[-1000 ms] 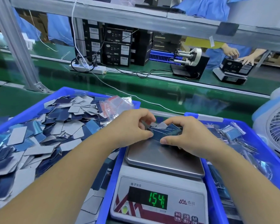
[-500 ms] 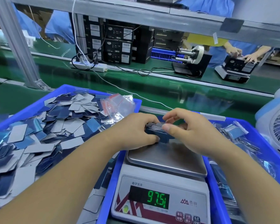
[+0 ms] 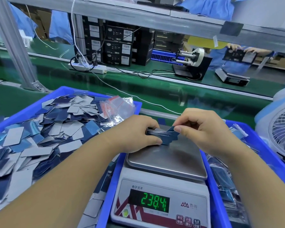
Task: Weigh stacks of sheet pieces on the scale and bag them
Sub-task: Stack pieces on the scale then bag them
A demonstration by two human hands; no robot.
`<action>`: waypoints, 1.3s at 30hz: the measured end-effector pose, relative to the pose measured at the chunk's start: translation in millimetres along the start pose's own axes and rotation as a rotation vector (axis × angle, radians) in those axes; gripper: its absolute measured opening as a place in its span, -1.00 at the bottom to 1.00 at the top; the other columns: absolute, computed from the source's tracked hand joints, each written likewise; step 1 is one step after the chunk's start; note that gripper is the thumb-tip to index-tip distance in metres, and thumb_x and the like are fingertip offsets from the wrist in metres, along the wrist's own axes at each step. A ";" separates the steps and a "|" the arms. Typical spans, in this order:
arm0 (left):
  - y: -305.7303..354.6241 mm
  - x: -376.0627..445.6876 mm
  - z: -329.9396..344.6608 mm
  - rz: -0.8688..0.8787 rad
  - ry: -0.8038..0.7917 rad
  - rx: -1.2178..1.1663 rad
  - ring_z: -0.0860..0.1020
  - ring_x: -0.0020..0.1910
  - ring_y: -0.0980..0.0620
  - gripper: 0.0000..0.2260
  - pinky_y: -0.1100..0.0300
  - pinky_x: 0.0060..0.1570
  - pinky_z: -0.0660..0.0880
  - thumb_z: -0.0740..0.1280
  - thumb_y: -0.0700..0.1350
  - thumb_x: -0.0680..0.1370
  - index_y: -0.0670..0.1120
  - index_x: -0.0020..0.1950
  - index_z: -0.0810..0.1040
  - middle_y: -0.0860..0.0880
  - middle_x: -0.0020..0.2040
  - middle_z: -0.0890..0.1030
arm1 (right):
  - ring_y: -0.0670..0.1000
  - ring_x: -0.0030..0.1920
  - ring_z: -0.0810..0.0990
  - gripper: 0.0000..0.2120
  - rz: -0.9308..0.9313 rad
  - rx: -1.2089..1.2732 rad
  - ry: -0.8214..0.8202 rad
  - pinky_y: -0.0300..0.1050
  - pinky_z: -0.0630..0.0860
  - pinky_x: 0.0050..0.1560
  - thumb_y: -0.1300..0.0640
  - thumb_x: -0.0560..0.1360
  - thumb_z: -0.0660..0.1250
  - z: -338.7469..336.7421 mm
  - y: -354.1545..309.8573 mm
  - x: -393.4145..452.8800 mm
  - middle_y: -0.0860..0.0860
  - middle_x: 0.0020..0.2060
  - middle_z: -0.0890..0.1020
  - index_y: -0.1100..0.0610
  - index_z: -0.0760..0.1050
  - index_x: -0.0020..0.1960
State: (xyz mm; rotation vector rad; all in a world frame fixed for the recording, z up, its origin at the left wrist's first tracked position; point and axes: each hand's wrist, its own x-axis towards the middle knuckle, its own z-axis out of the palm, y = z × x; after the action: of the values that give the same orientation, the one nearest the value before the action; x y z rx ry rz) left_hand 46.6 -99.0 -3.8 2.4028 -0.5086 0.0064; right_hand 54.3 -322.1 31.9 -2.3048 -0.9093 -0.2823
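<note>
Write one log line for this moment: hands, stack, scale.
left hand: holds stack | right hand: pinches top piece | stack: over scale pan | display: lit, digits unsteady

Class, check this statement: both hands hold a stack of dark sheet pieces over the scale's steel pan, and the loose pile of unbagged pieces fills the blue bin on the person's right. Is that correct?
One detail is wrong. In the head view the loose pile of pieces fills the blue bin on the person's left, not the right. The left hand and right hand do hold the stack over the scale pan.
</note>
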 end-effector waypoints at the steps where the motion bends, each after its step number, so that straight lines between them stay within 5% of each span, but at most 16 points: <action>1: -0.6 -0.2 -1.0 -0.009 0.001 -0.005 0.47 -0.20 0.30 -0.88 0.37 -0.26 0.39 0.48 0.09 0.50 0.10 -0.09 0.60 0.16 -0.20 0.56 | -0.09 -0.30 0.54 -0.83 -0.002 0.021 0.006 -0.36 0.38 -0.27 0.30 0.47 0.47 -1.7 1.5 0.3 -0.12 -0.31 0.59 0.03 0.65 -0.17; 6: -11.4 -4.5 -9.9 -0.095 0.052 -0.049 0.47 -0.31 0.34 -0.89 0.44 -0.35 0.36 0.51 0.06 0.47 0.10 -0.10 0.63 0.19 -0.28 0.54 | -0.04 -0.50 0.49 -0.74 0.121 0.640 0.388 -0.21 0.47 -0.40 0.29 0.47 0.34 -25.9 11.1 4.1 -0.07 -0.42 0.57 -0.05 0.64 -0.23; 9: -8.3 -2.8 -5.6 -0.083 0.056 -0.030 0.53 -0.20 0.27 -0.88 0.41 -0.25 0.43 0.50 0.07 0.48 0.12 -0.03 0.66 0.20 -0.17 0.60 | -0.04 -0.50 0.47 -0.69 0.327 0.863 0.526 -0.21 0.48 -0.46 0.37 0.57 0.27 -20.5 16.4 7.9 -0.05 -0.39 0.55 -0.01 0.62 -0.11; 14: 1.8 0.6 5.8 0.001 0.109 -0.010 0.46 -0.29 0.43 -0.72 0.48 -0.28 0.36 0.53 0.01 0.44 0.12 0.14 0.63 0.40 -0.30 0.54 | -0.04 -0.54 0.42 -0.79 0.631 0.716 0.354 -0.21 0.36 -0.57 0.33 0.58 0.30 25.0 7.7 14.5 0.02 -0.45 0.52 0.11 0.64 -0.12; 19: 0.1 0.7 6.7 -0.053 0.143 -0.075 0.47 -0.30 0.30 -0.41 0.30 -0.24 0.40 0.56 0.04 0.40 0.26 0.26 0.28 0.20 -0.11 0.56 | -0.07 -0.54 0.35 -0.84 0.748 0.673 0.153 -0.27 0.20 -0.61 0.27 0.55 0.34 33.8 6.4 13.4 -0.03 -0.49 0.46 0.16 0.61 -0.19; 23: 2.1 -0.7 6.0 -0.015 0.097 -0.007 0.46 -0.26 0.35 -0.66 0.40 -0.28 0.33 0.52 0.03 0.45 0.22 0.16 0.52 0.32 -0.22 0.54 | -0.05 -0.53 0.34 -0.81 0.774 0.573 0.040 -0.26 0.18 -0.60 0.21 0.55 0.34 31.5 8.2 11.2 0.00 -0.49 0.45 0.18 0.63 -0.22; 28: -0.7 0.7 6.0 0.004 0.065 0.060 0.43 -0.15 0.28 -0.90 0.35 -0.14 0.31 0.45 0.12 0.51 0.19 -0.04 0.57 0.15 -0.09 0.43 | -0.16 -0.52 0.37 -0.81 0.568 0.182 -0.048 -0.28 0.32 -0.43 -0.13 0.55 0.33 24.3 8.8 8.8 -0.16 -0.53 0.46 -0.09 0.64 -0.14; 31: -2.1 2.0 8.8 -0.020 0.067 0.054 0.45 -0.09 0.22 -0.90 0.25 -0.05 0.37 0.41 0.14 0.53 0.19 -0.02 0.55 0.14 -0.05 0.42 | -0.30 -0.25 0.58 -0.92 0.374 0.170 -0.128 -0.48 0.42 -0.22 -0.10 0.46 0.47 22.6 5.2 5.5 -0.33 -0.22 0.65 -0.18 0.65 -0.05; 35: -3.5 1.7 10.4 -0.053 0.103 0.062 0.42 0.15 0.08 -0.66 0.14 0.22 0.39 0.43 0.16 0.50 0.12 0.24 0.57 0.11 0.08 0.44 | -0.41 -0.27 0.51 -0.81 0.214 -0.022 -0.121 -0.53 0.34 -0.22 0.10 0.47 0.50 31.6 3.2 5.6 -0.53 -0.27 0.54 -0.06 0.65 0.07; 39: 2.2 -1.5 11.6 -0.041 0.085 -0.053 0.32 0.36 0.15 -0.29 0.28 0.25 0.31 0.45 0.01 0.45 0.19 0.54 0.22 0.12 0.32 0.35 | -0.44 -0.21 0.49 -0.74 0.245 -0.033 -0.109 -0.56 0.32 -0.19 0.12 0.48 0.49 31.1 2.7 5.5 -0.51 -0.26 0.55 -0.05 0.64 0.15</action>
State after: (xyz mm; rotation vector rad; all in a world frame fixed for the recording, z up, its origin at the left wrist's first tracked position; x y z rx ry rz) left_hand 43.0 -107.2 -11.6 2.3495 -0.4154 0.0754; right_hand 59.1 -301.0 8.7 -2.4514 -0.6675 -0.0679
